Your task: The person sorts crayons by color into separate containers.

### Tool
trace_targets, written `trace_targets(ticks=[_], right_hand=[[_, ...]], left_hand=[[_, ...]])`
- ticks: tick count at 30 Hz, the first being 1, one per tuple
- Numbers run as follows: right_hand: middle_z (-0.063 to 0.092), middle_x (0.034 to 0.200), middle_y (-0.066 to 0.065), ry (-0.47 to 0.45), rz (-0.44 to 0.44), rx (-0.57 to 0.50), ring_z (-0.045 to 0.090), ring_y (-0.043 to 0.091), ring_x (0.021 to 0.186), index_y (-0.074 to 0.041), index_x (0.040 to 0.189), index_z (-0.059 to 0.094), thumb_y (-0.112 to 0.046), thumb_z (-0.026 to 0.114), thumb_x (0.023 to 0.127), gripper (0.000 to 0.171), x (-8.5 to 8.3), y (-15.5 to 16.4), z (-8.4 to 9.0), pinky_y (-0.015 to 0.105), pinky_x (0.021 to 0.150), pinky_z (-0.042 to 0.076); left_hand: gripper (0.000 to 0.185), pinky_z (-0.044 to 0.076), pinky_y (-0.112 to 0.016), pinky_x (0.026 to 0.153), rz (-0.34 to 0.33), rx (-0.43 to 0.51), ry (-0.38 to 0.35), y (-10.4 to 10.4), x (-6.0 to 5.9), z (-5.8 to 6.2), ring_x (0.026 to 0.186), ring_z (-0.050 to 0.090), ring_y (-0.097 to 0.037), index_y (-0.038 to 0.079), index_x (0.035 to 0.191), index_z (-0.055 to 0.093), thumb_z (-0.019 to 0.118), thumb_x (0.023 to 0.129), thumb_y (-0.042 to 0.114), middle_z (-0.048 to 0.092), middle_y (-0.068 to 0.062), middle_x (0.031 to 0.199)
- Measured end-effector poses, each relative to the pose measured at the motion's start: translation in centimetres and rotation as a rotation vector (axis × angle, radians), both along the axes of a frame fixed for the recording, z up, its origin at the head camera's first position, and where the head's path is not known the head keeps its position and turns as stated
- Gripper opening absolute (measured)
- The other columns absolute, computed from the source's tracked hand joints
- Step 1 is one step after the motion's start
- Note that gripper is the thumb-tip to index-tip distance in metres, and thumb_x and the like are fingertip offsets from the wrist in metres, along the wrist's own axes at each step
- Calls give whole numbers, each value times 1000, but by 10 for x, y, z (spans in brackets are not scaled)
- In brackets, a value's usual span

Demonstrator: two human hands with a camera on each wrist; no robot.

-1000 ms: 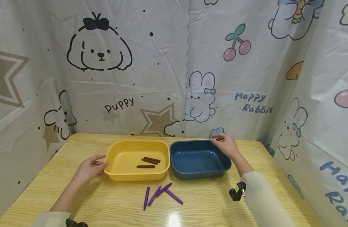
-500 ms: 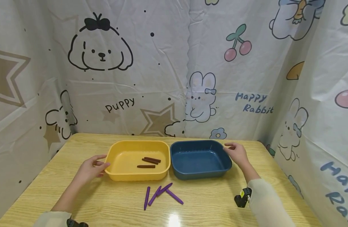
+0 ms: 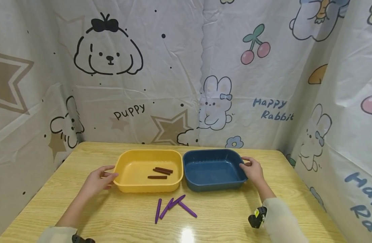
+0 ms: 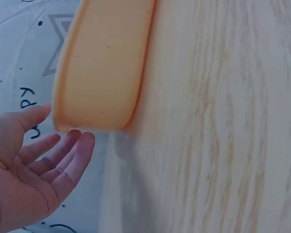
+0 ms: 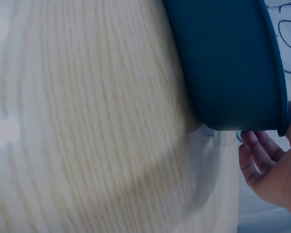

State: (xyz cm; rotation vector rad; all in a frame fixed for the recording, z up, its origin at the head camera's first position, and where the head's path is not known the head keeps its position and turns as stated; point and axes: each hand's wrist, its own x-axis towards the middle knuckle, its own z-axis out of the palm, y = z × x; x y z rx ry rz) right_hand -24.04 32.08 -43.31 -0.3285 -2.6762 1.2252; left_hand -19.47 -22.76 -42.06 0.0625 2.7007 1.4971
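Observation:
My left hand [image 3: 97,180] holds the left end of a yellow plastic bin [image 3: 149,188], thumb at the rim and fingers against the outer wall. In the left wrist view its fingertips [image 4: 87,141] meet the bin's end. On the other side, my right hand [image 3: 253,171] grips the right end of a dark blue bin [image 3: 214,186]. Its thumb laps over the rim while the fingers stay outside, as the right wrist view also shows. Inside the yellow bin lie three brown crayons [image 3: 157,177]. Nothing lies in the blue bin.
Several purple crayons [image 3: 187,209] lie on the wooden table [image 3: 119,219] in front of the bins, some crossing. The bins stand side by side, their ends close together. A printed curtain [image 3: 173,67] hangs behind the table and at both sides.
My right hand has come from the blue bin's back right corner, round and down to its right end, where it now holds the rim. The left hand has stayed in place.

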Motion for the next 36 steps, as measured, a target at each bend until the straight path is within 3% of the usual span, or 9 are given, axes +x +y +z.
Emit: trace_targets(ticks=[7,13,16,19,25,31,36], right_hand=[[60,110,28,20,-7,-16,59,37,99,0,126,55,-15,58,91,38,0,-3,0,37,75,54],[59,112,29,20,-13,-16,59,39,101,1,126,55,-15,57,91,38,2,-4,1,41,79,53],[59,112,29,21,-15,-12,58,38,103,1,125,55,-15,57,91,38,2,-4,1,42,80,53],[59,112,29,16,-14,-10,58,39,103,1,126,54,-15,57,91,38,2,-5,2,42,80,53],[59,113,29,3,-23,-13,58,39,102,0,126,54,-15,57,92,38,4,-5,2,42,80,53],[58,114,29,-4,-33,-24,58,39,102,0,126,54,-15,57,92,38,5,-5,2,42,80,53],[58,114,30,-2,-35,-25,57,39,103,0,126,54,-15,57,92,38,5,-6,1,42,81,53]], left_hand=[[67,58,-31,69,43,-111,21,-3,16,14,88,65,-27,-5,137,40,51,93,45,56,-29,116],[57,53,-37,68,61,-311,57,4,28,27,90,62,-30,-3,120,55,54,92,46,62,-23,107],[47,50,-34,64,37,-375,57,16,35,32,83,60,-24,1,107,62,57,90,45,65,-15,97],[38,48,-30,62,-25,-380,52,31,42,34,79,59,-16,5,100,65,61,88,41,66,-6,91],[27,47,-26,59,-150,-356,41,69,49,26,73,57,-10,10,99,67,68,85,32,64,2,82],[24,46,-23,56,-257,-400,91,99,50,8,68,56,-9,9,97,67,71,82,27,63,2,79],[25,44,-22,54,-290,-440,112,113,51,-6,64,53,-8,8,96,68,71,81,28,61,3,74]])
